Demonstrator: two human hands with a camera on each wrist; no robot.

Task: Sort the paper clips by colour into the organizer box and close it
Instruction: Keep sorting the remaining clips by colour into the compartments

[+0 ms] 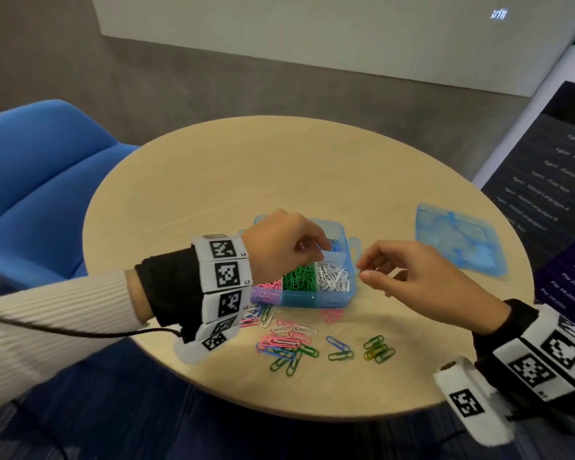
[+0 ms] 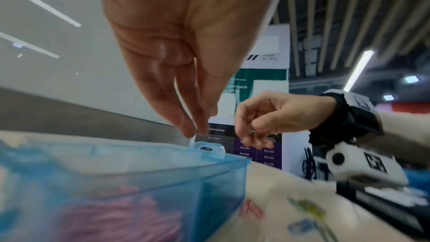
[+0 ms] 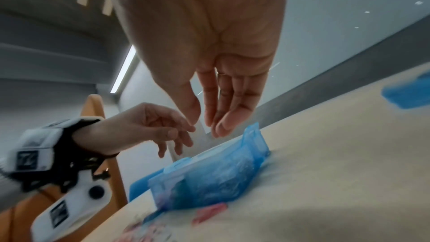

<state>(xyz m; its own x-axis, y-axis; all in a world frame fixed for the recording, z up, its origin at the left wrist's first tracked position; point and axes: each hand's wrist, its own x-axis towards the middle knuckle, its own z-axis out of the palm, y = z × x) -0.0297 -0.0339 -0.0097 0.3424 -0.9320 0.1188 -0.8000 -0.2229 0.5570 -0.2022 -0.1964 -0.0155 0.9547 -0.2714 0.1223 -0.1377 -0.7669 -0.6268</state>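
Left hand (image 1: 279, 242) over the far part of translucent blue plastic organizer box (image 1: 316, 298), fingertips pinching a thin white divider strip (image 2: 192, 139). Right hand (image 1: 409, 273) just right of box, fingers loosely curled; grasp unclear. Loose coloured paper clips (image 1: 292, 341) near the box on round beige tabletop (image 1: 246, 167). Blue lid (image 1: 458, 239) far right.

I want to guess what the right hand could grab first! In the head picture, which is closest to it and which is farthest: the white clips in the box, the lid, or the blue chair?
1. White clips, in the box, just left of the right hand.
2. Lid, on the table's far right.
3. Blue chair, far left, past the table.
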